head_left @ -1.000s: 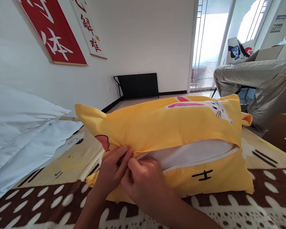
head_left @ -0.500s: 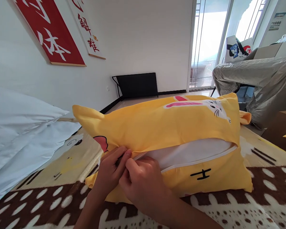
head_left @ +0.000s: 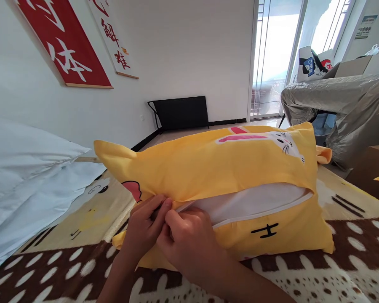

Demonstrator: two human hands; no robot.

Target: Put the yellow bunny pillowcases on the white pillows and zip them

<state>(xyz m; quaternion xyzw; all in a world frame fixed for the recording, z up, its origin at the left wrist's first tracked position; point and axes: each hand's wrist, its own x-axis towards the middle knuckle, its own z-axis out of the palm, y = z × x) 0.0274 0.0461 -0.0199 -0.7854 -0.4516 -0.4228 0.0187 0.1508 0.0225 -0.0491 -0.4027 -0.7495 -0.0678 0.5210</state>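
A yellow pillowcase [head_left: 208, 168] with a rabbit print lies on the bed in front of me, and a white pillow [head_left: 252, 202] shows through its open zipper slit. My left hand [head_left: 143, 229] pinches the yellow fabric at the left end of the slit. Touching it from the right, my right hand [head_left: 189, 244] has its fingers closed at that same end of the zipper; what they hold there is hidden.
The pillow rests on a brown-and-cream patterned blanket [head_left: 334, 269]. White pillows [head_left: 25, 168] lie at the left by the wall. A silver-covered piece of furniture [head_left: 341, 105] stands at the right, and a black folded table [head_left: 181, 111] leans against the far wall.
Both hands stay pinched at the left end of the zipper slit. The view has shifted slightly; nothing else has visibly moved.
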